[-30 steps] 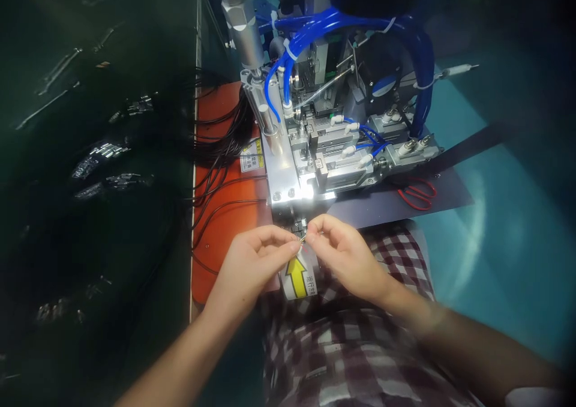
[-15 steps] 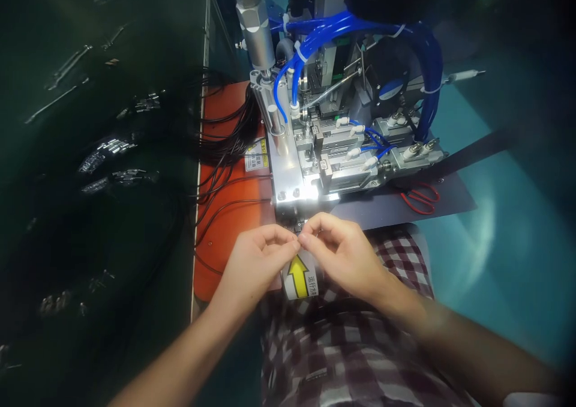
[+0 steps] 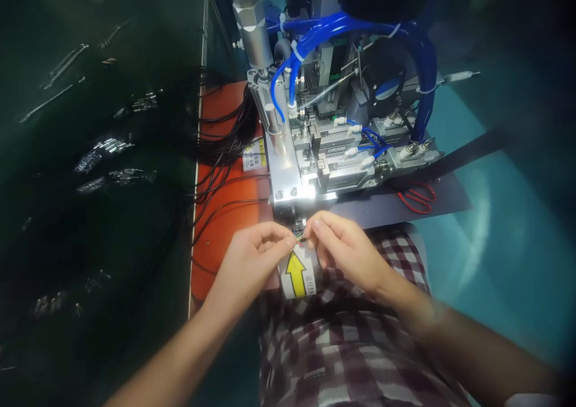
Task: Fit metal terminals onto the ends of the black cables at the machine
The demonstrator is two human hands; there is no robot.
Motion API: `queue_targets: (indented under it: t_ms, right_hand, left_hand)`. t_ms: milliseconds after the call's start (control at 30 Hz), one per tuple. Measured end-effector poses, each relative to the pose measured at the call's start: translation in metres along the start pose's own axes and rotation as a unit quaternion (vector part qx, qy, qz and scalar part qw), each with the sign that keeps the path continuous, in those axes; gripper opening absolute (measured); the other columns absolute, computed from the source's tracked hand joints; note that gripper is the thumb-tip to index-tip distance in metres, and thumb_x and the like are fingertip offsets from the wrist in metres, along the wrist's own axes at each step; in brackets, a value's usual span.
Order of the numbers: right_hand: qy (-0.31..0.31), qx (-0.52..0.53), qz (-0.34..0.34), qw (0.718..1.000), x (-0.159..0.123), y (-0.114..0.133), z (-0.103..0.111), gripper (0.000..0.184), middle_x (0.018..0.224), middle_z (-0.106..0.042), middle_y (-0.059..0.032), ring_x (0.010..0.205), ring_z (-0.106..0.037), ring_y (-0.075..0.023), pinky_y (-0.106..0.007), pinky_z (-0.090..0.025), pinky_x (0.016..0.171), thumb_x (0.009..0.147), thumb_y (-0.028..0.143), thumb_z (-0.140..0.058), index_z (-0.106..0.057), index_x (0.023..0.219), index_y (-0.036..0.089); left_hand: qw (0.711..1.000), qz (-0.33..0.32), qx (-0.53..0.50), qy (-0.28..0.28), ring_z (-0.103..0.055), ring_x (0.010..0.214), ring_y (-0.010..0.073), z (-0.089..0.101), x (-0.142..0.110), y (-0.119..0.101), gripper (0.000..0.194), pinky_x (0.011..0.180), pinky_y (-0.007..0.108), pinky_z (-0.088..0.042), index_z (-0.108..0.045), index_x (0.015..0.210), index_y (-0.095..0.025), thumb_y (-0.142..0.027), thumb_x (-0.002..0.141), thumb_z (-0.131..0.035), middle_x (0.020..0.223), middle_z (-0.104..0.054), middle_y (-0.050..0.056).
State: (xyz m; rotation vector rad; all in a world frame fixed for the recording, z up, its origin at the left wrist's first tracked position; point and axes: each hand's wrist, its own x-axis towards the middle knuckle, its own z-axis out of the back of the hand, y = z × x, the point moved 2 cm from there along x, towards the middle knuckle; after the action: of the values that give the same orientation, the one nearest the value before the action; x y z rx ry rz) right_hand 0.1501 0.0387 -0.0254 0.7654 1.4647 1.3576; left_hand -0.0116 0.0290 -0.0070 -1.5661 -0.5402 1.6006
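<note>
My left hand (image 3: 265, 252) pinches some thin, light-coloured wire ends (image 3: 300, 238) between thumb and forefinger. They stick out to the right, toward my other hand. My right hand (image 3: 344, 242) is closed close beside them, its thumb against the curled forefinger; whatever lies between these fingertips is hidden. Both hands are just in front of the metal machine (image 3: 292, 173), above a white label with a yellow arrow (image 3: 296, 275) on its front part.
Black cables (image 3: 234, 131) run across the red-orange board (image 3: 216, 215) at left. Loose shiny metallic pieces (image 3: 112, 146) lie on the dark surface beyond. Blue air tubes (image 3: 342, 24) arch over the machine. Red-handled scissors (image 3: 418, 198) lie on a grey plate (image 3: 382, 209) at right.
My right fingertips have drawn slightly apart from my left ones, and the right thumb has shifted up. The thin wire ends now show between the hands. The view has shifted slightly.
</note>
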Motion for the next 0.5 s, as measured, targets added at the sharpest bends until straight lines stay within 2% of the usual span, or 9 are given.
queue_targets:
  t_ms: [100,200,367,433,500]
  right_hand:
    - [-0.021,-0.152,0.070,0.986,0.000,0.006,0.002,0.025,0.069,-0.056,0.0016,0.063,-0.050,-0.0117,-0.025,-0.037,0.059,0.096,0.026,-0.043,-0.051,0.074,0.019]
    - [-0.014,-0.212,0.111,0.971,0.001,0.009,0.001,0.020,0.072,-0.056,0.0013,0.065,-0.049,-0.0122,-0.026,-0.034,0.060,0.094,0.024,-0.047,-0.050,0.075,0.019]
    - [-0.004,-0.172,0.175,0.970,0.001,0.004,0.000,0.017,0.072,-0.054,0.0013,0.066,-0.049,-0.0120,-0.025,-0.036,0.062,0.092,0.017,-0.048,-0.051,0.075,0.019]
    - [-0.015,-0.120,0.154,0.981,0.003,-0.003,0.002,0.017,0.071,-0.054,0.0013,0.066,-0.049,-0.0121,-0.025,-0.038,0.062,0.092,0.018,-0.049,-0.052,0.075,0.019]
    - [-0.033,-0.064,0.112,0.991,0.005,-0.011,0.004,0.017,0.069,-0.052,0.0018,0.064,-0.048,-0.0121,-0.025,-0.040,0.061,0.092,0.020,-0.050,-0.052,0.075,0.019]
  left_hand:
    - [1.000,0.003,0.002,0.003,-0.052,0.053,0.0119,0.000,0.000,0.000,0.030,0.044,0.022,-0.044,-0.063,0.080,-0.018,-0.047,0.077,-0.066,0.066,-0.056,-0.001]
    - [1.000,-0.006,0.010,0.006,-0.051,0.055,0.0116,0.001,0.001,0.000,0.028,0.046,0.022,-0.045,-0.065,0.081,-0.018,-0.046,0.077,-0.065,0.065,-0.055,-0.001]
    - [0.998,-0.052,0.032,0.012,-0.052,0.058,0.0111,0.000,0.003,0.000,0.022,0.050,0.020,-0.044,-0.065,0.079,-0.016,-0.038,0.079,-0.065,0.067,-0.060,0.001]
    - [0.994,-0.087,0.060,-0.003,-0.053,0.057,0.0117,-0.001,0.005,0.001,0.020,0.050,0.021,-0.043,-0.065,0.083,-0.017,-0.037,0.080,-0.064,0.065,-0.059,0.000]
    - [0.980,-0.158,0.115,-0.042,-0.054,0.059,0.0124,-0.002,0.006,0.001,0.015,0.052,0.022,-0.043,-0.065,0.084,-0.018,-0.033,0.083,-0.063,0.066,-0.059,-0.001]
